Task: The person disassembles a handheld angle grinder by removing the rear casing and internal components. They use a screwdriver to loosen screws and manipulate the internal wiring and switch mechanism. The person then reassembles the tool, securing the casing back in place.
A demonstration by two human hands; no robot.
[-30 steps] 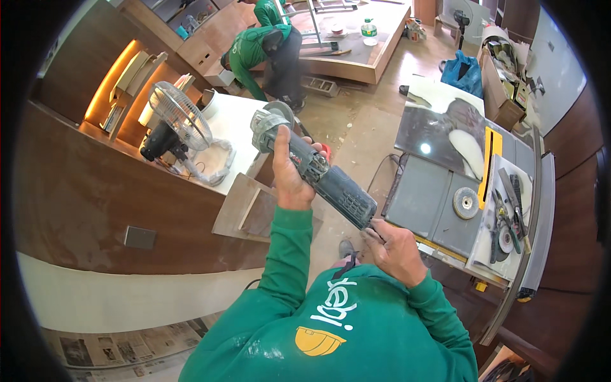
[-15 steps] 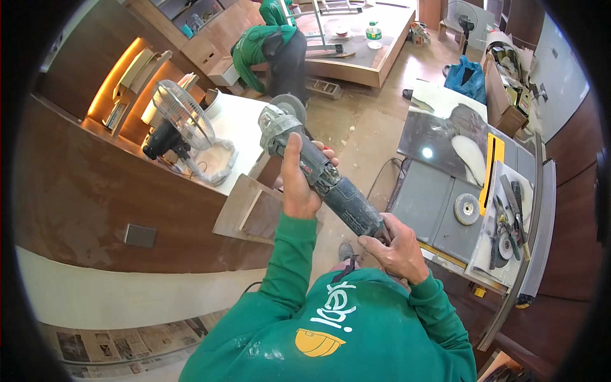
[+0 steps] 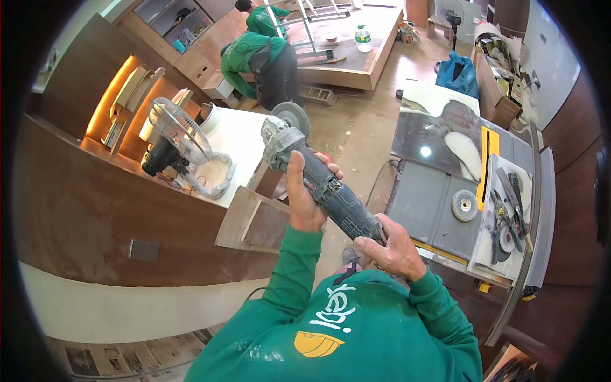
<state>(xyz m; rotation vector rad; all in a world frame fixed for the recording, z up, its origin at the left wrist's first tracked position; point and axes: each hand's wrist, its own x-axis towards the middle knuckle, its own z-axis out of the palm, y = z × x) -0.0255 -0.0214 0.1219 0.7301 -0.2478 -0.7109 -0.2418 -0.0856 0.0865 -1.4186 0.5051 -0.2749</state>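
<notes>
An angle grinder (image 3: 337, 202), dusty and dark grey, slants across the space in front of my chest. Its metal head and round disc (image 3: 291, 118) point up and to the left. My left hand (image 3: 307, 194) is wrapped around the body just behind the head, thumb along the near side and fingertips showing on the far side. At the tail end, my right hand (image 3: 396, 248) grips the grinder with the thumb laid on top. Part of the right fingers is hidden beneath the tool.
To the left, a fan (image 3: 181, 140) stands on a white counter (image 3: 245, 140). At right, a table saw (image 3: 423, 204) carries a loose wheel (image 3: 464, 205) and several hand tools (image 3: 508, 216). Farther off, a person in green (image 3: 258, 60) bends near a stepladder (image 3: 305, 28); another is behind.
The grinder and my left hand sit slightly lower in view, still held in both hands. The background has shifted slightly, and the bending person is a little farther left.
</notes>
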